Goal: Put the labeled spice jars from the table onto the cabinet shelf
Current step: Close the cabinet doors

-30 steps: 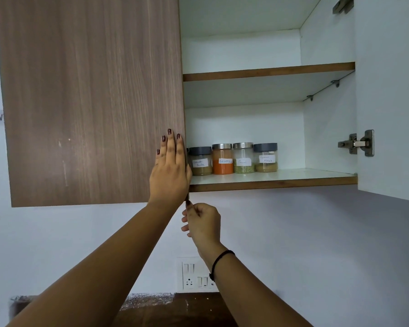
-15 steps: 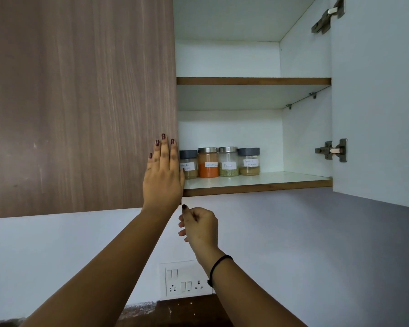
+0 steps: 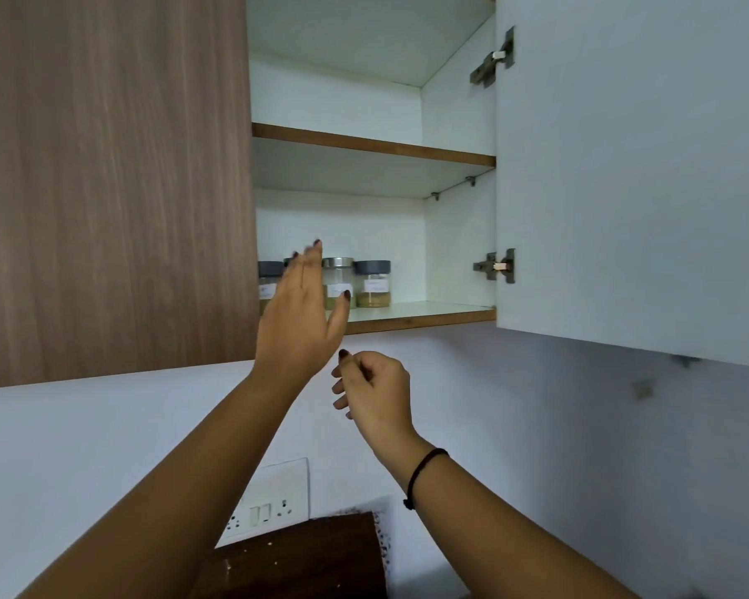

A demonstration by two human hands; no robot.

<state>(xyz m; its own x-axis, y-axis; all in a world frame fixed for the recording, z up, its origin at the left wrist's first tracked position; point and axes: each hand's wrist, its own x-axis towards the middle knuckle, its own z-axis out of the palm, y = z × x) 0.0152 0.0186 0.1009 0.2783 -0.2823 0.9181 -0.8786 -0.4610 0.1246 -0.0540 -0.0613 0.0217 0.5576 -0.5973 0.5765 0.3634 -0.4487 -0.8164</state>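
Observation:
Several labeled spice jars stand in a row at the left of the lower cabinet shelf (image 3: 424, 314). The grey-lidded jar at the right end (image 3: 373, 284) and a steel-lidded jar (image 3: 339, 282) beside it show well. Another grey-lidded jar (image 3: 270, 281) peeks out by the left door. My left hand (image 3: 300, 314) is raised in front of the row, fingers straight and together, holding nothing and hiding a jar behind it. My right hand (image 3: 375, 389) hangs below the shelf edge, fingers loosely curled, with nothing in it.
The wood-grain left door (image 3: 113, 183) is shut against the cabinet. The white right door (image 3: 632, 166) stands open on two hinges. An upper shelf (image 3: 372, 144) is bare. A wall socket plate (image 3: 269, 499) and a dark wooden tabletop (image 3: 303, 555) lie below.
My left hand has left the edge of the left door and moved right, in front of the jars. My right hand stays below the shelf. The view has swung left and up.

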